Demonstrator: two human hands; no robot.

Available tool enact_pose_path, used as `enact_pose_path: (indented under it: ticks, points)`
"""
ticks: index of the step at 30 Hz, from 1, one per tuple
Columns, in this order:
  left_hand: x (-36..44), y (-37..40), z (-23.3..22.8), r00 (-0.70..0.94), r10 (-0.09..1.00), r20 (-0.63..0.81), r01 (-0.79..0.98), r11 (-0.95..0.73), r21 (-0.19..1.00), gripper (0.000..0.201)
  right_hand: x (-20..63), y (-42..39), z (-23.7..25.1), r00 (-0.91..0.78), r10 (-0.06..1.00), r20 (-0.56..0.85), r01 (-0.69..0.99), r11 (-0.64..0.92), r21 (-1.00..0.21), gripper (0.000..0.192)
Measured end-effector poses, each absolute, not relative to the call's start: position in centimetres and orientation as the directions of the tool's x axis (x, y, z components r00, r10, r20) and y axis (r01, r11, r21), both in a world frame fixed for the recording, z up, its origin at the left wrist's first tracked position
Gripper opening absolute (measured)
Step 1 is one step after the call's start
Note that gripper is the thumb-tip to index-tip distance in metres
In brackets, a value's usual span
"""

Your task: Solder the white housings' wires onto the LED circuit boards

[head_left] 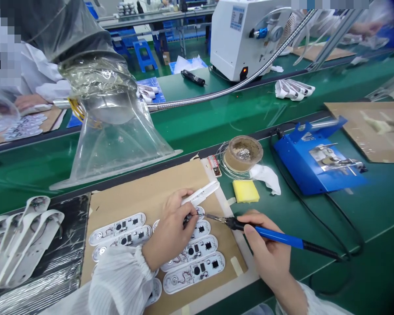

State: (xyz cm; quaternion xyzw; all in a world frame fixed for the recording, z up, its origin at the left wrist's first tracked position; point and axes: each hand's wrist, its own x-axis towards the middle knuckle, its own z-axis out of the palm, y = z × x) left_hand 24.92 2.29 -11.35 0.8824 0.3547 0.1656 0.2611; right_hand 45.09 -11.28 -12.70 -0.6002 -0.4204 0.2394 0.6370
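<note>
Soldering bench, head view. Left hand (pixel 170 232) closed on white tweezers (pixel 200 193), tips down at a board (pixel 200 213) near the top of the right-hand column of boards. Right hand (pixel 265 249) closed round the blue handle of a soldering iron (pixel 272 235); iron lies approx. level, tip pointing left, just beside the tweezer tips over the same board; whether tip touches board cannot be told. Black cord runs from the handle's rear to the right, looping across the green mat (pixel 364 210).

Boards: white, elongated, w/ black components, laid in two columns on a brown card (pixel 144 192); lower ones (pixel 193 271) sit between the two wrists, left column (pixel 118 227) just left of the left hand. Card rests on the mat, taped at its right edge.

Adjacent items: yellow sponge (pixel 246 191) just right of the card; solder reel (pixel 243 153) behind it, w/ white tissue (pixel 265 177) beside; blue iron stand (pixel 315 164) further right. White housings (pixel 19 240) stacked on a black tray at far left. Clear fume hood (pixel 114 131) stands behind the card. Background: white machine (pixel 243 35) on the far bench; another person in a white sleeve (pixel 42 74) at upper left.
</note>
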Motion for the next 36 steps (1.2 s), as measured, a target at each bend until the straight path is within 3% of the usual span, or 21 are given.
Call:
enact_pose_path:
  ticks: [28,36]
  points:
    - [25.44,1.81,-11.02,0.698,0.702,0.139,0.546,-0.647,0.532,0.018,45.7,-11.76,-13.53,0.484,0.833,0.269,0.216,0.184,-0.959,0.014]
    - [24.87,2.05,-11.05,0.671,0.74,0.045,0.554,-0.541,0.632,0.013,45.52,-11.43,-13.43,0.533,0.802,0.268,0.218,0.176,-0.96,0.013]
